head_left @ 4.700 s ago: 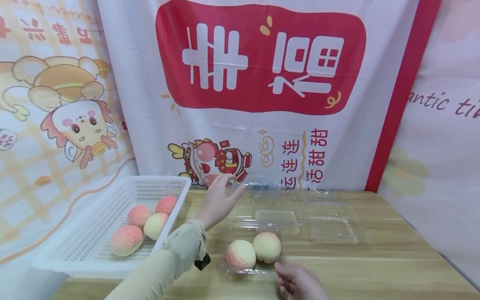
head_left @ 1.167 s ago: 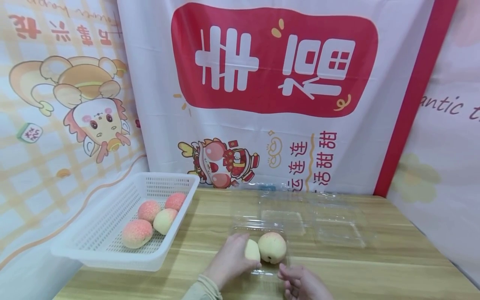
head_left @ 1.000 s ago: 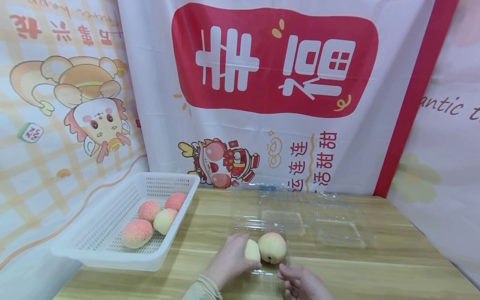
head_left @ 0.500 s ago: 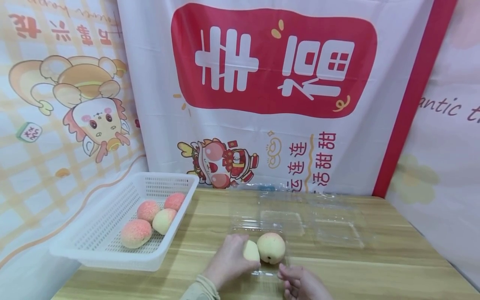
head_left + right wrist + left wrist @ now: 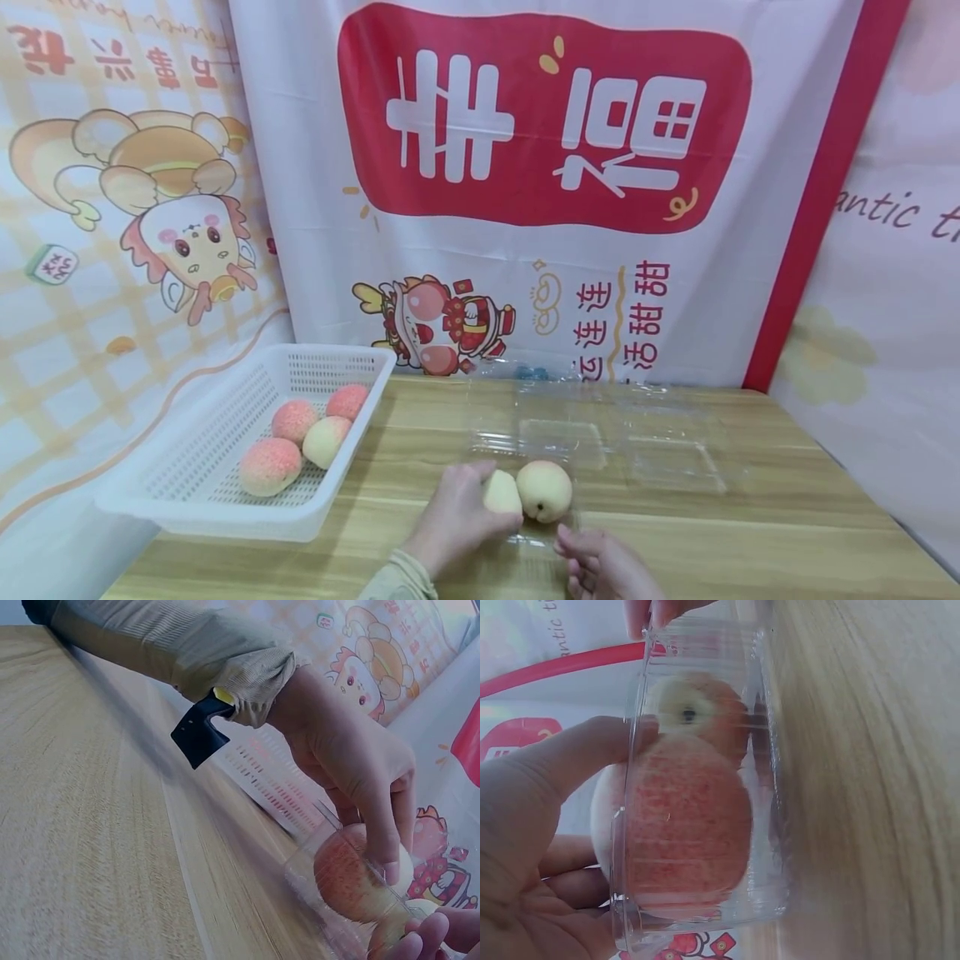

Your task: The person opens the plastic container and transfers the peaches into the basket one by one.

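Observation:
In the head view, my left hand [image 5: 457, 510] grips the left peach [image 5: 502, 493] in a clear plastic box [image 5: 534, 542] on the table. A second pale peach [image 5: 545, 492] sits beside it, touching it. The left wrist view shows the thumb over the box's near wall and the red-blushed peach [image 5: 690, 825] through the plastic; the other fingers are partly hidden behind the peach. My right hand [image 5: 609, 567] pinches the box rim at its front right corner. Its fingertips [image 5: 431, 934] also show at that rim in the right wrist view.
To the left stands a white perforated basket [image 5: 225, 527] holding several peaches [image 5: 270, 467]. Behind the box are its raised clear lid [image 5: 491, 400] and more clear plastic boxes [image 5: 671, 454] at the right. A printed cloth [image 5: 420, 242] hangs behind the wooden table [image 5: 750, 533].
From up by the lid, my left hand has come down to the left peach and grips it. My right hand keeps its place at the box corner. Over the last second little has moved.

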A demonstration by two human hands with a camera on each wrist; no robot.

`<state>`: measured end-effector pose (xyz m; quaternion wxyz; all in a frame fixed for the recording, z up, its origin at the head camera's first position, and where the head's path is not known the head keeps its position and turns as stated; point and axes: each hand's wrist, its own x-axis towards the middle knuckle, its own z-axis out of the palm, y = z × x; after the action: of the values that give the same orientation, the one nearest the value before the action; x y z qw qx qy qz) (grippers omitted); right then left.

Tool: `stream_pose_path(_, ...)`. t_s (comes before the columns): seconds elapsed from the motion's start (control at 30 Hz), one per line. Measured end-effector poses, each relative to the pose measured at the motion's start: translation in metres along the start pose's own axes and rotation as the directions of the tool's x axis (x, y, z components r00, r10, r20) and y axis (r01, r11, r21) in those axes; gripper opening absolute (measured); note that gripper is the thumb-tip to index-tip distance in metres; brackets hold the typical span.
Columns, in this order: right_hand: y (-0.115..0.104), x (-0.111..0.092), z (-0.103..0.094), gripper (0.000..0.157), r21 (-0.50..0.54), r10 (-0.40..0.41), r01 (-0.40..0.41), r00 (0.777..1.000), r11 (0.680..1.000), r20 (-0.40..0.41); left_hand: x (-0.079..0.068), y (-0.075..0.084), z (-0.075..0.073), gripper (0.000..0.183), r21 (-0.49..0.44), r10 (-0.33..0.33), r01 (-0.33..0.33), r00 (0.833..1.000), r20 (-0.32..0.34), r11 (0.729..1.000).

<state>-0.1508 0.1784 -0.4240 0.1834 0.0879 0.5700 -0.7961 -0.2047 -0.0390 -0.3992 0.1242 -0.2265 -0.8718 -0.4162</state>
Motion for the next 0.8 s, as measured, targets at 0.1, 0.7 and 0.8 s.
stream_pose_path(0.1, 0.0, 0.001, 0.0, 0.021, -0.001, -0.01, 0.01, 1.0, 1.0, -0.021, 0.001, 0.001, 0.0, 0.058, -0.044, -0.031, 0.029, 0.998, -0.046, 0.999)
stream_pose_path(0.7, 0.002, 0.003, -0.001, 0.015, -0.025, -0.028, 0.029, 0.998, 0.999, 0.064, 0.003, 0.01, -0.004, 0.069, -0.336, -0.24, 0.16, 0.948, -0.211, 0.928)
stream_pose_path(0.8, 0.002, 0.003, -0.001, 0.017, -0.025, -0.027, 0.029, 0.997, 0.999, 0.069, 0.003, 0.011, -0.005, 0.072, -0.385, -0.271, 0.18, 0.942, -0.197, 0.905)
